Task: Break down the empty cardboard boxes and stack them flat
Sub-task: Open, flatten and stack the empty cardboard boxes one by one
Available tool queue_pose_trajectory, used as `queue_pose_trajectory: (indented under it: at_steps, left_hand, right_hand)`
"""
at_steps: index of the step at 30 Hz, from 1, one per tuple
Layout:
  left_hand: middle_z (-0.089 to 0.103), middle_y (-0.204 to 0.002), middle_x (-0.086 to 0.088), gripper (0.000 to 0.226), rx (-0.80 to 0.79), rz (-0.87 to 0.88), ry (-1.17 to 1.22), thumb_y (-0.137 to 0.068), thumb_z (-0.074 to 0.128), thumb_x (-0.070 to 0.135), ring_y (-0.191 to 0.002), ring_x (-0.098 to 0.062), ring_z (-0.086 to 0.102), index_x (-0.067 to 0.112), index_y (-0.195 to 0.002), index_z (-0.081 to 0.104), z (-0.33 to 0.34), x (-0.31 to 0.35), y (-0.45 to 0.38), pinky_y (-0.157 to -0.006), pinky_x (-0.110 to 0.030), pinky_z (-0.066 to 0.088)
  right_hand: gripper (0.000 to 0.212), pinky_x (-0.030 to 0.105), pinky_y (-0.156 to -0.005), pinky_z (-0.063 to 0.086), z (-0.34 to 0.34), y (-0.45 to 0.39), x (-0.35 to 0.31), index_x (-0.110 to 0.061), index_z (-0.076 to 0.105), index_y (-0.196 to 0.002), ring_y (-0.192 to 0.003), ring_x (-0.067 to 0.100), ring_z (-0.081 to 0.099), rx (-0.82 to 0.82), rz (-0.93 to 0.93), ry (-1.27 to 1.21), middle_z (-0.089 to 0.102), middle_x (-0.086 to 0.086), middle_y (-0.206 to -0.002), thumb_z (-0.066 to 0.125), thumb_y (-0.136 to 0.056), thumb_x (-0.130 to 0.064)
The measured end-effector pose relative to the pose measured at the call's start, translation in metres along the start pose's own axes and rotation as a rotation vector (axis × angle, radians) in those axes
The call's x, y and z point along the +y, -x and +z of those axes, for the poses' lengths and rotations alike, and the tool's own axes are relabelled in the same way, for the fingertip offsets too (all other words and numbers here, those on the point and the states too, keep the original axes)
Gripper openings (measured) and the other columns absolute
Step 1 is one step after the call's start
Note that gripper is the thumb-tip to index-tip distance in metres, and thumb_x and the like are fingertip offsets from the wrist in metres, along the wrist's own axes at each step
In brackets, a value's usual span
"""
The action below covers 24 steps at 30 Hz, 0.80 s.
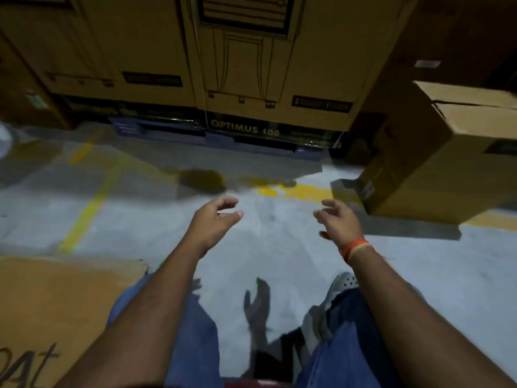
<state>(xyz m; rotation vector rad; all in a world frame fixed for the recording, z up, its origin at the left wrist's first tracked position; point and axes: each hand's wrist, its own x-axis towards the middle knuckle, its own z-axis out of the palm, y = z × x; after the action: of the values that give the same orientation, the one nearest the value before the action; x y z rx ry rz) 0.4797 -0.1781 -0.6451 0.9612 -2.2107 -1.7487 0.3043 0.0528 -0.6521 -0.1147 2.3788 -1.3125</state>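
Room: dim warehouse aisle; grey concrete floor (279,247) with worn yellow line markings (84,217) and a yellow patch ahead.
Task thing, standing: closed cardboard box (436,163) on the floor at right, top flaps meeting along a seam, not yet broken down; just ahead and right of the right hand.
Task thing, flat: flattened cardboard sheet (56,303) on the floor at lower left, beside the left leg, black lettering partly in view.
Left hand (215,222): raised over bare floor, fingers loosely curled, holding nothing.
Right hand (340,222): raised likewise, fingers loose, empty, orange wristband at the wrist; nearer the standing box, not touching it.
Hands, relation: well apart, palms roughly facing each other.
Risk, contents: flaps are closed, so emptiness is unconfirmed; collapsing a loaded box could damage goods.
Risk, footing: the flat sheet lies close to the feet; stepping on it could slip.
Risk, light: low light and motion blur suggest seams and tape may be hard to find.
Background: tall printed cartons (251,65) on a dark base marked "OPTIMUS 100"; probably stock, easily mistaken for empties.
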Motion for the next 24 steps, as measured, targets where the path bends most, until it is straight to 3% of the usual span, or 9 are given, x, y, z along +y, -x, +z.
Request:
queue_pose_trajectory:
  at_steps: [3,5,8,10,13,16,19,21,24]
  left_hand:
    - [0.069,-0.124,0.005,0.031,0.053,-0.017,0.036,-0.092,0.074,0.027,-0.101,-0.005,0.066,0.023,-0.122,0.069,-0.004,-0.001,-0.014,-0.100,-0.044,0.055]
    - [0.070,-0.122,0.007,0.030,0.059,-0.026,0.037,-0.092,0.075,0.029,-0.100,-0.006,0.068,0.024,-0.120,0.070,-0.003,-0.003,-0.027,-0.100,-0.046,0.055]
    - [0.069,-0.120,0.013,0.029,0.066,-0.005,0.039,-0.092,0.074,0.030,-0.096,0.001,0.068,0.026,-0.120,0.069,0.004,0.003,-0.045,-0.097,-0.039,0.057]
    - [0.069,-0.120,0.015,0.029,0.064,0.042,0.028,-0.093,0.073,0.028,-0.095,0.005,0.068,0.027,-0.121,0.068,0.013,0.005,-0.068,-0.092,-0.027,0.056]
    - [0.068,-0.121,0.018,0.030,0.026,0.105,0.007,-0.093,0.073,0.025,-0.101,0.006,0.067,0.026,-0.122,0.066,0.024,-0.007,-0.102,-0.081,-0.011,0.051]
    - [0.070,-0.120,0.012,0.031,-0.028,0.045,0.042,-0.091,0.074,0.028,-0.107,-0.001,0.068,0.026,-0.121,0.067,0.026,-0.015,-0.123,-0.079,-0.013,0.053]
    - [0.075,-0.105,0.005,0.029,0.005,-0.119,0.110,-0.086,0.072,0.030,-0.104,-0.003,0.069,0.030,-0.116,0.070,0.027,-0.018,-0.138,-0.075,-0.012,0.050]
    - [0.076,-0.101,0.005,0.030,-0.008,-0.150,0.100,-0.083,0.067,0.034,-0.104,-0.005,0.070,0.033,-0.113,0.070,0.036,-0.002,-0.147,-0.079,-0.020,0.051]
    - [0.075,-0.105,0.004,0.025,-0.098,-0.134,0.101,-0.088,0.069,0.028,-0.106,-0.005,0.069,0.032,-0.113,0.070,0.064,0.043,-0.178,-0.079,-0.021,0.051]
  right_hand:
    - [0.041,0.047,-0.098,0.053,0.011,-0.015,-0.006,-0.017,0.063,-0.127,-0.111,0.022,0.063,-0.003,-0.054,0.093,0.061,-0.001,-0.115,0.075,-0.088,-0.024]
    - [0.041,0.050,-0.100,0.053,0.022,-0.024,-0.008,-0.017,0.064,-0.125,-0.113,0.022,0.063,-0.056,0.003,0.026,0.062,0.001,-0.117,0.076,-0.087,-0.024]
    - [0.037,0.049,-0.098,0.054,0.035,-0.029,-0.022,-0.019,0.066,-0.123,-0.111,0.019,0.063,-0.052,0.007,-0.083,0.064,0.003,-0.122,0.076,-0.088,-0.022]
    - [0.033,0.047,-0.096,0.056,0.044,-0.037,-0.030,-0.023,0.068,-0.120,-0.106,0.012,0.066,-0.037,-0.057,-0.128,0.066,-0.003,-0.119,0.076,-0.088,-0.023]
    - [0.037,0.046,-0.088,0.058,0.057,-0.060,-0.030,-0.033,0.068,-0.117,-0.100,0.005,0.067,-0.033,-0.147,-0.093,0.064,-0.015,-0.121,0.074,-0.082,-0.039]
    - [0.043,0.049,-0.087,0.057,0.065,-0.082,-0.026,-0.036,0.067,-0.118,-0.103,0.002,0.066,0.019,-0.092,-0.085,0.063,-0.017,-0.125,0.069,-0.076,-0.047]
    - [0.044,0.053,-0.085,0.057,0.072,-0.099,-0.029,-0.038,0.066,-0.120,-0.109,0.006,0.064,0.054,-0.042,-0.148,0.062,-0.014,-0.127,0.068,-0.078,-0.050]
    - [0.042,0.054,-0.082,0.057,0.070,-0.105,-0.037,-0.038,0.065,-0.123,-0.113,0.008,0.063,0.093,-0.033,-0.196,0.061,-0.010,-0.129,0.067,-0.082,-0.048]
    - [0.033,0.044,-0.080,0.059,0.049,-0.124,-0.052,-0.037,0.067,-0.122,-0.115,0.008,0.062,0.227,0.063,-0.336,0.062,-0.008,-0.128,0.067,-0.089,-0.039]
